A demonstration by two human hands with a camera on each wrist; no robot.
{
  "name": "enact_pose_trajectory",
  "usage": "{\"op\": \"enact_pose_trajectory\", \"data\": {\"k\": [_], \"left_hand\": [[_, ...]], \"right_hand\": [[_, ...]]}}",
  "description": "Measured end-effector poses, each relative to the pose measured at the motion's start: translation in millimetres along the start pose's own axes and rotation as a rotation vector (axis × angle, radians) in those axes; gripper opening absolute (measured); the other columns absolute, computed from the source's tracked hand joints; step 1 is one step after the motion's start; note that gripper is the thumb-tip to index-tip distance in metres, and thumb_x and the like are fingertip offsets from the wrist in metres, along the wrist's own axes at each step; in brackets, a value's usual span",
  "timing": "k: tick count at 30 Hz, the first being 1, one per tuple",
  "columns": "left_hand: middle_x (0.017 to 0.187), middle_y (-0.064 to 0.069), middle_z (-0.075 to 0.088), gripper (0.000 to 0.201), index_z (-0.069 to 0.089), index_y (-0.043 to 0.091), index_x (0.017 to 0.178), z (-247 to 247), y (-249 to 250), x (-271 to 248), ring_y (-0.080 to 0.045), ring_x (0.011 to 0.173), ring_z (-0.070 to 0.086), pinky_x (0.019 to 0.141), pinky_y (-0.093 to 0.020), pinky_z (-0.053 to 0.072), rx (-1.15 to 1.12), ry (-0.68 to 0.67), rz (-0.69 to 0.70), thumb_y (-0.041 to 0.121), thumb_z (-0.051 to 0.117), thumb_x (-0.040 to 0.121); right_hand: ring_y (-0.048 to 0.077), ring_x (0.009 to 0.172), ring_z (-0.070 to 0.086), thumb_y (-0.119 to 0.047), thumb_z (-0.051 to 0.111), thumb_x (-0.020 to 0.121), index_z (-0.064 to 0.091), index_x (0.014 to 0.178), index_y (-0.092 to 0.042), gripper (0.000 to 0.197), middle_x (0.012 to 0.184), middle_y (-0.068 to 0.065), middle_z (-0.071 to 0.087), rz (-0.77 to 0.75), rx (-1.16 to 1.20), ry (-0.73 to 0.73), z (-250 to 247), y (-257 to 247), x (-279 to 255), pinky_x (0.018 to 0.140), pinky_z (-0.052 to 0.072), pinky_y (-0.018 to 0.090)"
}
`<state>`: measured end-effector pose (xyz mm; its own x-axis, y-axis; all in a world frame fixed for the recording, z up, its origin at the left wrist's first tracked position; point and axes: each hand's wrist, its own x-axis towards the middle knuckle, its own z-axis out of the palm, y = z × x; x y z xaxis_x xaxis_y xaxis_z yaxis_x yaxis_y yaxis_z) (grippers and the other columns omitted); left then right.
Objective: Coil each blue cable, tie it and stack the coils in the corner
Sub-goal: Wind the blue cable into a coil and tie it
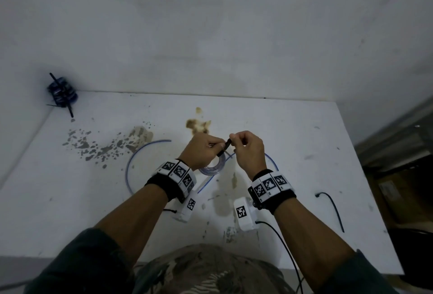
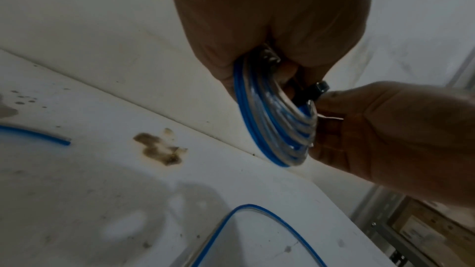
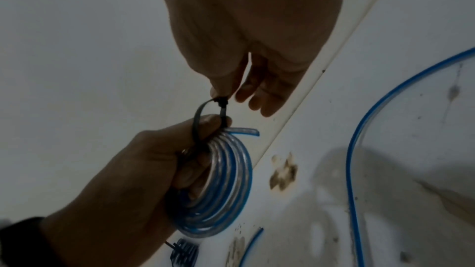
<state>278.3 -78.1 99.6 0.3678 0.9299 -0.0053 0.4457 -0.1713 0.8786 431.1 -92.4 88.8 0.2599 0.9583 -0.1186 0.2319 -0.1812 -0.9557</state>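
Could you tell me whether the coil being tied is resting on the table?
No, the left hand grips the coil in the air above the table.

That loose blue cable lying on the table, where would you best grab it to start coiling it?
Probably at its free cut end, pinched from above. The loose blue cable lies flat in an open curve on the table, and that end points clear of both hands.
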Motion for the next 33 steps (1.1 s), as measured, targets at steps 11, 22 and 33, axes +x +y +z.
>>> {"op": "enact_pose_trajectory", "data": {"k": [11,22,33], "left_hand": [[0.060,0.013,0.059,0.027,0.071,0.007,0.116,-9,9,-17,-0.006,0.052,0.047,0.050,-0.012,0.038,-0.090,-0.042,-0.118,0.004,0.050,0.099],[0.051,0.003,0.048,0.026,0.073,-0.003,0.094,-12,14,-5,-0.002,0.038,0.038,0.047,-0.012,0.032,-0.147,0.077,-0.155,0.009,0.051,0.101],[0.051,0.001,0.054,0.035,0.068,-0.003,0.074,-14,13,-15,-0.013,0.039,0.050,0.046,-0.021,0.044,-0.021,0.066,-0.193,0.017,0.053,0.100]], "right_hand": [[0.030,0.063,0.067,-0.018,0.062,0.095,0.056,0.073,-0.012,0.023,0.070,0.009,0.068,0.087,0.015,0.111,9,-4,18,0.070,0.059,0.044],[0.013,0.058,0.060,-0.025,0.060,0.098,0.066,0.086,0.003,0.032,0.067,0.006,0.062,0.069,0.205,-0.106,0,-24,12,0.059,0.057,0.030],[0.015,0.044,0.059,-0.022,0.069,0.089,0.072,0.066,-0.010,0.026,0.056,0.006,0.066,0.086,-0.028,-0.032,24,-15,15,0.055,0.057,0.032]]}}
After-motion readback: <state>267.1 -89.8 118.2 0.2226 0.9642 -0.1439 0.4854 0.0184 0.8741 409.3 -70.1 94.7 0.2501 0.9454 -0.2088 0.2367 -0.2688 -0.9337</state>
